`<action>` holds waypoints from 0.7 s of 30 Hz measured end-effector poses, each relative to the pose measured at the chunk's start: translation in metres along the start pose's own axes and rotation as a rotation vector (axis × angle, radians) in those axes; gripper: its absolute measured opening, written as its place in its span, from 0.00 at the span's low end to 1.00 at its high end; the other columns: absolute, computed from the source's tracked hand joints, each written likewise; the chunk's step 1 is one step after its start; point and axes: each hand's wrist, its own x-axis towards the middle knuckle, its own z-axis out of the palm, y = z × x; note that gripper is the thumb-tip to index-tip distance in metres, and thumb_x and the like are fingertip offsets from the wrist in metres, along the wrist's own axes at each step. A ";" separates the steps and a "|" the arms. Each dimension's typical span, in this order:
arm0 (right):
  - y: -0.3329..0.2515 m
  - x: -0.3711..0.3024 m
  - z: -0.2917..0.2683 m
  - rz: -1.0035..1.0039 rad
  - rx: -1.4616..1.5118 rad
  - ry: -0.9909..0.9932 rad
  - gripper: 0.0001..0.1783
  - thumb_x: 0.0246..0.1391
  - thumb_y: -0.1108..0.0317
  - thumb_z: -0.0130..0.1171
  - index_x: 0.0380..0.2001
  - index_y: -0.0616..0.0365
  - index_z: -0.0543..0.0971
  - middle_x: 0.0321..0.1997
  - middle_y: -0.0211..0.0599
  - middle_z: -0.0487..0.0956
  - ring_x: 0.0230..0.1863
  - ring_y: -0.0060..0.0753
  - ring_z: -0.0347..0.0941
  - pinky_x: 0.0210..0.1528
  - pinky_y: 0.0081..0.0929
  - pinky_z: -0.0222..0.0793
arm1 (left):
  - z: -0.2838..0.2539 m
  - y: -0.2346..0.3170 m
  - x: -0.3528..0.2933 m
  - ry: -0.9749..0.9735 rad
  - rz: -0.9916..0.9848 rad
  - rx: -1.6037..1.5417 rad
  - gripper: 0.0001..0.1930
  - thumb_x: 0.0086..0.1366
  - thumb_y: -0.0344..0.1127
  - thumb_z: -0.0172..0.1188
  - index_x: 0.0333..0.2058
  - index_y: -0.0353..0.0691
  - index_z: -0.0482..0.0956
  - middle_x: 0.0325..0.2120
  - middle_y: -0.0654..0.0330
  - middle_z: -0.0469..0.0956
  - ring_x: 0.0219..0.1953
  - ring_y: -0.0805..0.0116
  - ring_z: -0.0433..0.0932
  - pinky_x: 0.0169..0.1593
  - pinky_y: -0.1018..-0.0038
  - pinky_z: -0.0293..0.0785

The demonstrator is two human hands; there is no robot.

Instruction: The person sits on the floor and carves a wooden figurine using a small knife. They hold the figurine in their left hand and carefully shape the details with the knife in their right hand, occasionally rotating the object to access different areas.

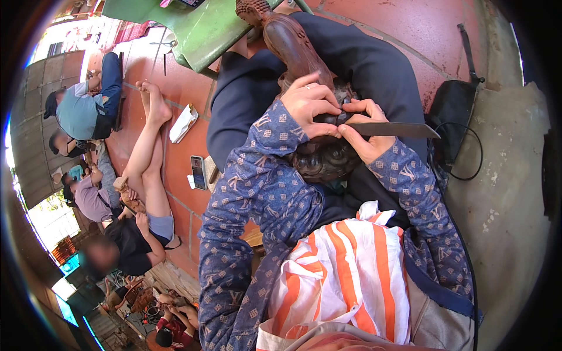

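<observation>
A dark brown carved wooden statue (290, 44) lies along my lap, its head toward a green table and its round carved base (325, 158) near me. My left hand (310, 102) presses on the statue's lower part, fingers bent over the wood. My right hand (366, 137) grips a knife; its flat steel blade (398, 130) points right and its handle is hidden in my fist. Both thumbs meet at the carving. My sleeves are blue with a pale pattern.
An orange and white striped cloth (345, 275) covers my lap. A black bag (453, 114) with a cable lies at the right on concrete. At left, a person (143, 193) sits on the red tiles holding a wooden piece; others sit behind. A phone (198, 172) lies on the floor.
</observation>
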 end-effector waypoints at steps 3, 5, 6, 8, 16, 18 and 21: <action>0.002 0.000 -0.002 -0.025 -0.030 0.005 0.05 0.49 0.69 0.61 0.27 0.58 0.81 0.42 0.44 0.74 0.46 0.43 0.70 0.49 0.35 0.65 | 0.004 0.002 0.002 -0.001 -0.044 0.016 0.13 0.41 0.41 0.73 0.23 0.42 0.81 0.27 0.65 0.75 0.36 0.66 0.76 0.60 0.59 0.60; 0.001 0.000 -0.001 0.067 0.101 0.015 0.05 0.49 0.69 0.60 0.27 0.59 0.81 0.42 0.44 0.75 0.46 0.41 0.71 0.49 0.34 0.66 | 0.007 0.007 0.003 0.037 -0.079 0.092 0.13 0.41 0.41 0.72 0.23 0.42 0.81 0.26 0.63 0.73 0.35 0.65 0.75 0.59 0.59 0.63; -0.001 0.001 -0.001 0.109 0.170 0.021 0.05 0.49 0.69 0.60 0.28 0.59 0.81 0.42 0.44 0.75 0.45 0.40 0.71 0.49 0.33 0.66 | 0.008 0.008 0.003 0.044 -0.081 0.093 0.13 0.41 0.41 0.72 0.23 0.42 0.81 0.25 0.63 0.73 0.35 0.65 0.75 0.58 0.59 0.63; -0.002 0.001 0.000 0.103 0.176 0.033 0.06 0.50 0.69 0.60 0.28 0.59 0.81 0.42 0.44 0.75 0.45 0.38 0.72 0.49 0.32 0.67 | 0.009 0.008 0.001 0.058 -0.084 0.094 0.12 0.41 0.40 0.72 0.24 0.42 0.81 0.25 0.62 0.72 0.34 0.63 0.75 0.58 0.60 0.64; -0.003 0.002 -0.004 0.013 0.029 -0.040 0.06 0.49 0.69 0.60 0.28 0.61 0.81 0.42 0.43 0.75 0.45 0.38 0.72 0.47 0.32 0.67 | -0.001 0.008 0.002 0.021 -0.063 -0.039 0.13 0.39 0.38 0.72 0.23 0.39 0.80 0.25 0.62 0.72 0.34 0.62 0.74 0.56 0.62 0.64; -0.001 0.002 -0.002 0.015 0.039 -0.019 0.05 0.49 0.70 0.60 0.28 0.61 0.80 0.42 0.43 0.76 0.44 0.39 0.72 0.46 0.32 0.67 | 0.001 0.009 0.002 0.025 -0.081 -0.006 0.13 0.38 0.38 0.72 0.23 0.39 0.80 0.25 0.62 0.72 0.33 0.62 0.73 0.56 0.62 0.64; -0.003 0.003 -0.004 0.041 0.063 0.008 0.05 0.49 0.72 0.59 0.27 0.62 0.80 0.41 0.42 0.76 0.42 0.39 0.73 0.45 0.32 0.68 | 0.009 0.010 0.002 0.052 -0.105 0.036 0.13 0.38 0.38 0.72 0.23 0.39 0.81 0.25 0.62 0.72 0.33 0.61 0.73 0.56 0.61 0.64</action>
